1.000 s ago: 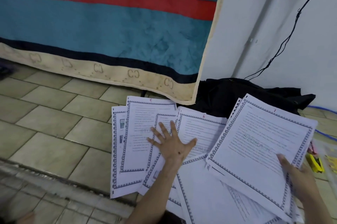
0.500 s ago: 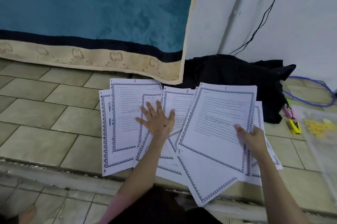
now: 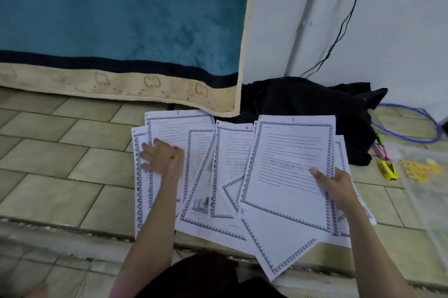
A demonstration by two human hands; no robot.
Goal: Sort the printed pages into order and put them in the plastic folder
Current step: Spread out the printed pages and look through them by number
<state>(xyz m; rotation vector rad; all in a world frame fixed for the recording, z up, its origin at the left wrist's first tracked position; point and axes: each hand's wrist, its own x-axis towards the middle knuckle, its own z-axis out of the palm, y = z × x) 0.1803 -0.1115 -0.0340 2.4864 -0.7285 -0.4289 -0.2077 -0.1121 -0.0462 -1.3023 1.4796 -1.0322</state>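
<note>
1. Head view: the printed pages (image 3: 232, 176) lie fanned out and overlapping on the tiled floor (image 3: 60, 152), just in front of the person.
2. The left hand (image 3: 162, 159) rests palm down on the sheets at the left end of the fan. Its fingers are spread fairly wide and lie flat on the paper, curled round nothing; the page marked 5 (image 3: 179, 125) runs out from under them toward the wall.
3. The right hand (image 3: 335, 182) is at the right edge of the page marked 1 (image 3: 288, 169), which lies on top at the right. The thumb presses on the printed face; the other fingers are hidden below the sheet's edge, so it looks like a pinch on that page.
4. The page marked 6 (image 3: 234, 149) sits between the two hands, partly under page 1.
5. The plastic folder (image 3: 426, 183) lies on the floor to the far right, well apart from both hands, with a yellow object (image 3: 388, 171) beside it.
6. A dark cloth heap (image 3: 303, 103) lies behind the pages, and a striped blanket (image 3: 121, 31) hangs at the left.
</note>
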